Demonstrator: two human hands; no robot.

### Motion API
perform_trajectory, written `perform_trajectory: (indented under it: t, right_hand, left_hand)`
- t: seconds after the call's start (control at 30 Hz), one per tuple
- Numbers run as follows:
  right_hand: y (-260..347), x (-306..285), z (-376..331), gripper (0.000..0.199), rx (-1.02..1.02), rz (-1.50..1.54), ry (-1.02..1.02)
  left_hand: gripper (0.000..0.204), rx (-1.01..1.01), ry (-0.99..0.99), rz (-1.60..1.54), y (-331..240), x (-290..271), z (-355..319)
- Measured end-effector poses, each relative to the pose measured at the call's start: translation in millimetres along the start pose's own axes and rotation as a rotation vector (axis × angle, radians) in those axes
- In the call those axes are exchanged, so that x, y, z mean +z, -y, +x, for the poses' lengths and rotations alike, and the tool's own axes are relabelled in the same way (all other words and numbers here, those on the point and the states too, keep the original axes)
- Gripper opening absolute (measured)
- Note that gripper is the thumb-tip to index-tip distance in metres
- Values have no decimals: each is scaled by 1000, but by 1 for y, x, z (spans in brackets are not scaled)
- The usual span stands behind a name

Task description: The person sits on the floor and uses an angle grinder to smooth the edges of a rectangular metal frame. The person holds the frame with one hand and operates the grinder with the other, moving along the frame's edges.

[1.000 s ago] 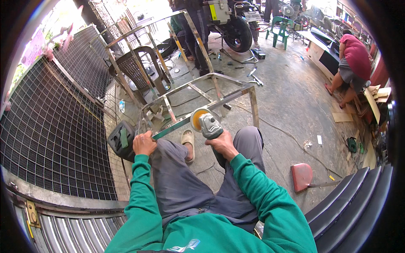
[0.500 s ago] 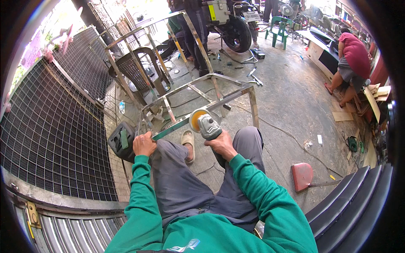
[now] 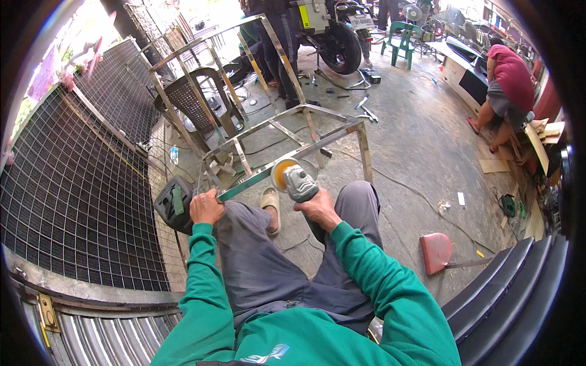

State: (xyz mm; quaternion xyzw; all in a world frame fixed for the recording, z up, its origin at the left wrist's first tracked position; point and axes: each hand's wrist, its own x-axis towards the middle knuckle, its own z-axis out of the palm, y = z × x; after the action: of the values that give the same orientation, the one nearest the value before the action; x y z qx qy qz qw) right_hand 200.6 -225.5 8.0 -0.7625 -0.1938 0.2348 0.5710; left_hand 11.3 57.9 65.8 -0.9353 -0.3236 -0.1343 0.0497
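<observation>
My right hand (image 3: 321,208) is wrapped around the body of an angle grinder (image 3: 300,184). The grinder's orange disc (image 3: 283,174) sits against or just beside the front bar of a chair-shaped metal frame (image 3: 332,139); exact contact cannot be told. My left hand (image 3: 207,208) closes over the near left corner of that frame, by my left knee. Bare steel shows on most of the bars, with a greenish stretch on the front one near my left hand. The frame stands before my knees, its tall back part leaning away.
A brown plastic chair (image 3: 195,100) stands behind the frame. Wire mesh panels (image 3: 79,195) line the left side. A red padded piece (image 3: 436,252) and a black slatted seat (image 3: 506,293) are at right. A person (image 3: 511,76) bends over at far right; a motorcycle (image 3: 340,49) stands behind.
The view has shifted slightly. Both hands keep their holds, and the grinder stays at about the same place along the front bar.
</observation>
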Motion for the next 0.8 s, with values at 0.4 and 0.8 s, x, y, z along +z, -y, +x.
perform_trajectory:
  t: [0.4, 0.8]
  right_hand:
    - [6, -1, -1, 49, 12, 135, 23]
    - [0, 4, -1, 48, -35, 12, 8]
  left_hand:
    - [15, -3, 1, 13, 4, 6, 0]
    - [18, 17, -7, -13, 7, 9, -1]
